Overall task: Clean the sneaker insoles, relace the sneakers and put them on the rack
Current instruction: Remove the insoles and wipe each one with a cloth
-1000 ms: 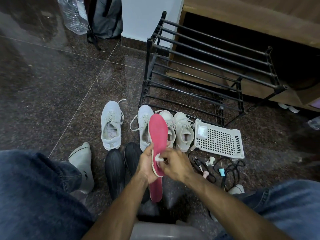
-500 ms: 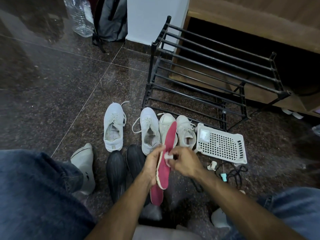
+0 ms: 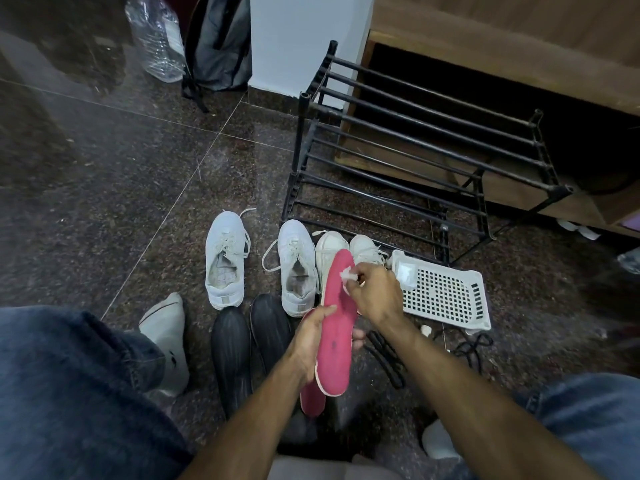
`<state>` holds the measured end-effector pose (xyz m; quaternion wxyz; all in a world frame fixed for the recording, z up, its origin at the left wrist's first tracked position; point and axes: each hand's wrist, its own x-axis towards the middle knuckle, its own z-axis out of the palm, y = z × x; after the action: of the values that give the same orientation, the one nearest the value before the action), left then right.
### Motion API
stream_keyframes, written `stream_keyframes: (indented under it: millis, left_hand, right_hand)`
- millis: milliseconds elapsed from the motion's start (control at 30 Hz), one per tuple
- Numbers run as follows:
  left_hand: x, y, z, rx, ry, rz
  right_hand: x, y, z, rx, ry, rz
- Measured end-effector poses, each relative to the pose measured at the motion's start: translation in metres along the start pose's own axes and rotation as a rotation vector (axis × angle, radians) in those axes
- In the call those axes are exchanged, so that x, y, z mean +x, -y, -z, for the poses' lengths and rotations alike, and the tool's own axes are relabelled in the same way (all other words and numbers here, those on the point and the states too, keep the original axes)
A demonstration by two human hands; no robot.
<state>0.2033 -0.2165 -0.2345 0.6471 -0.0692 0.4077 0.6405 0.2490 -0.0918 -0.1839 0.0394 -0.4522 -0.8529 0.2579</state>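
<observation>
My left hand (image 3: 311, 336) grips a pink insole (image 3: 336, 327) by its middle, toe end pointing away from me. A second pink insole (image 3: 311, 398) shows beneath it near the heel. My right hand (image 3: 374, 289) pinches a small white wipe (image 3: 348, 273) against the insole's toe end. Several white sneakers stand on the floor ahead: one apart at the left (image 3: 225, 258), another (image 3: 298, 266) beside it, and two partly hidden behind the insole (image 3: 329, 251). The black metal shoe rack (image 3: 415, 157) stands beyond them with bare shelves.
A white perforated plastic basket (image 3: 446, 296) lies right of the sneakers. Black laces and cords (image 3: 471, 344) trail on the floor beside it. Two black insoles (image 3: 232, 355) lie by my left knee. A backpack (image 3: 221, 43) and a plastic bottle (image 3: 156, 39) lean at the far wall.
My right hand has slid the wipe from the insole's middle up to its toe end. The insole has turned from edge-on to face up, and my view has shifted slightly.
</observation>
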Motion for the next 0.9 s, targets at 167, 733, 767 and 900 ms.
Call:
stream_keyframes:
  millis: [167,733,767,900]
  left_hand:
    - [0.004,0.001,0.0,-0.066,-0.022,-0.05]
    - [0.003,0.007,-0.01,0.337,-0.122,-0.206]
    - [0.003,0.007,-0.01,0.362,-0.102,-0.215]
    - [0.002,0.002,-0.009,0.334,-0.125,-0.239]
  right_hand:
    - [-0.043,-0.005,-0.004,-0.085,0.233,0.218]
    - [-0.006,-0.016,0.027,-0.264,0.193,0.415]
    - [0.0,-0.017,0.03,-0.27,0.119,0.368]
    - [0.005,-0.022,0.032,0.032,-0.03,0.088]
